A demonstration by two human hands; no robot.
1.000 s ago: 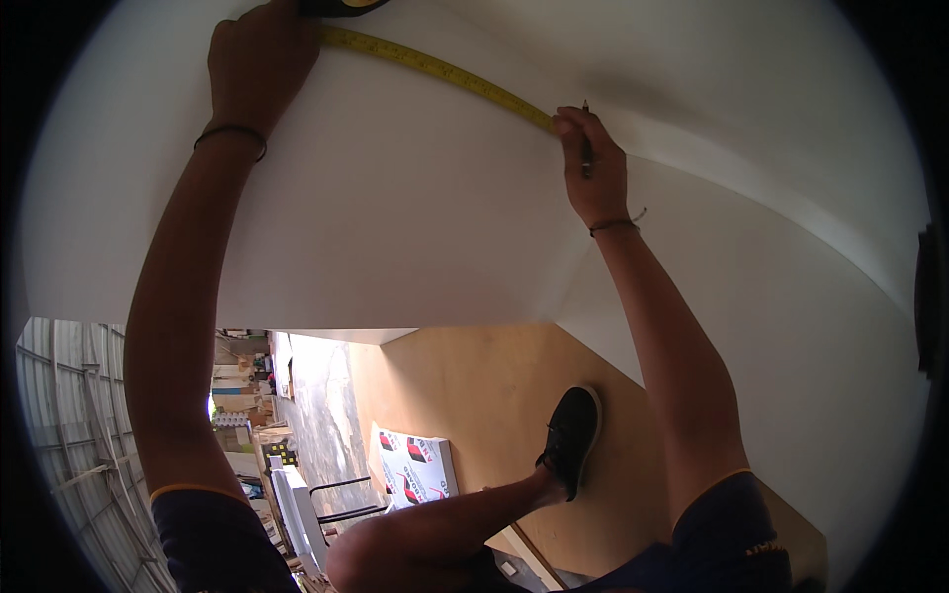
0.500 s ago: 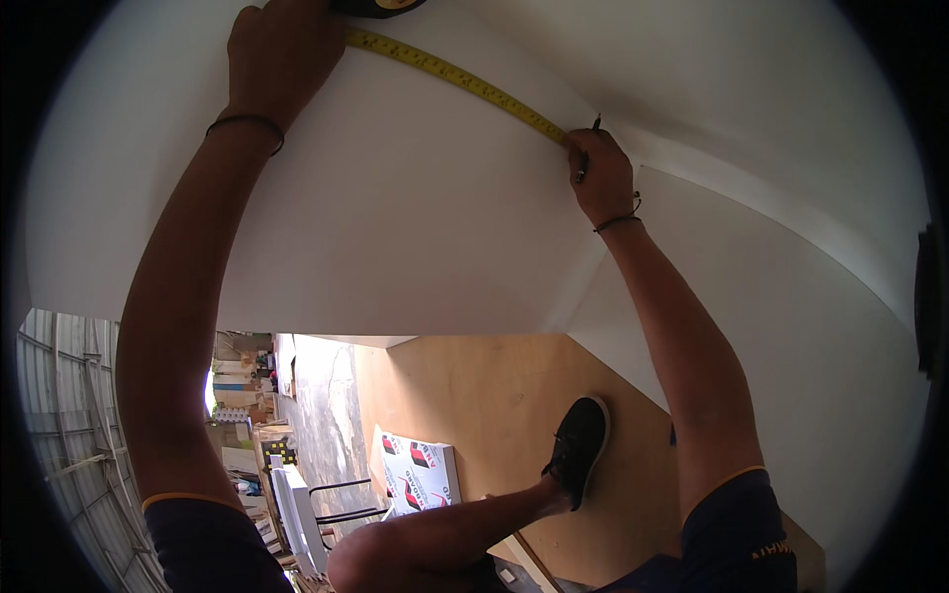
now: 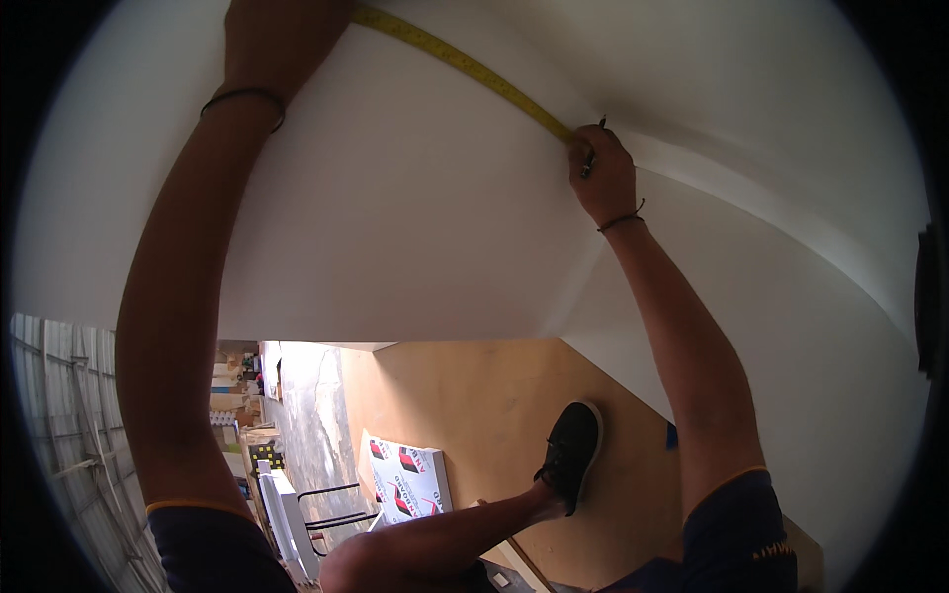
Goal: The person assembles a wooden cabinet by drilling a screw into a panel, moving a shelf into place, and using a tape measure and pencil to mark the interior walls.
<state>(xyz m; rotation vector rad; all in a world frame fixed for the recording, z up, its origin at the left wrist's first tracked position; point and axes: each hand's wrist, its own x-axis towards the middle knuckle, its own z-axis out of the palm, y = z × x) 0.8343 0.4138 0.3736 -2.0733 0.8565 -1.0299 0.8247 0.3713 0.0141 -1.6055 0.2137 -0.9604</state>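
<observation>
A yellow tape measure blade (image 3: 465, 65) stretches across a white panel (image 3: 415, 217) from upper left to right. At its left end my left hand (image 3: 287, 40) is closed, with the fingertips cut off by the top edge. The tape's case is out of view now. My right hand (image 3: 603, 173) pinches the far end of the blade near the corner where the white panels meet. A dark pen (image 3: 588, 163) is also tucked in that hand, its tip poking out above the knuckles.
A second white panel (image 3: 791, 326) rises on the right. Below lies a plywood floor (image 3: 474, 395), with my shoe (image 3: 573, 445) on it. A printed foil-faced board (image 3: 405, 474) stands lower left, by a white-topped piece (image 3: 282, 514) with dark legs. Corrugated wall sheeting (image 3: 69, 415) is at far left.
My left hand has shifted up in the picture, and the dark tape case has passed out of view. The right hand stays at the blade's end, nearly unmoved. The view has tilted slightly.
</observation>
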